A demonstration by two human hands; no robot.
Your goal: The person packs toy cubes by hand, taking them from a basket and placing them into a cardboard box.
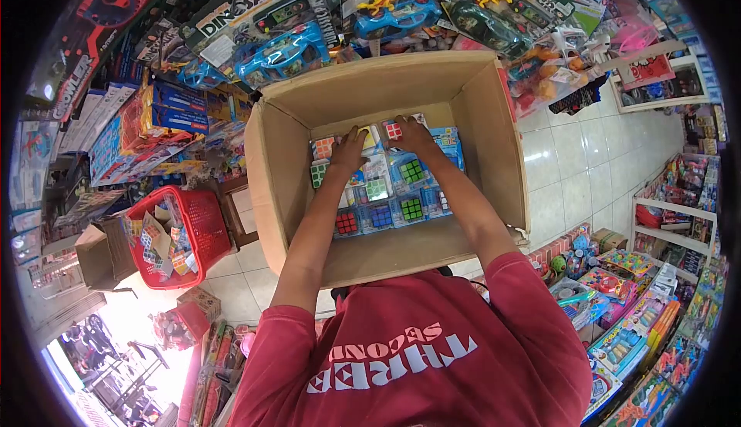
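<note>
My fingertips hidden among cube packs (384, 188) at far wall of box (293, 180). Packs under my forearms part covered. Basket (202, 226) contents too small to tell. Shirt (417, 357) cut off at btm edge.

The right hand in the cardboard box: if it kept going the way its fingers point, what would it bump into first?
The right hand points toward the far wall of the brown cardboard box. It would likely meet that wall first, just past the small packaged puzzle cubes under its fingers; depth is unclear.

Matt cardboard box (289, 172); glossy plastic cube packs (390, 195).
</note>
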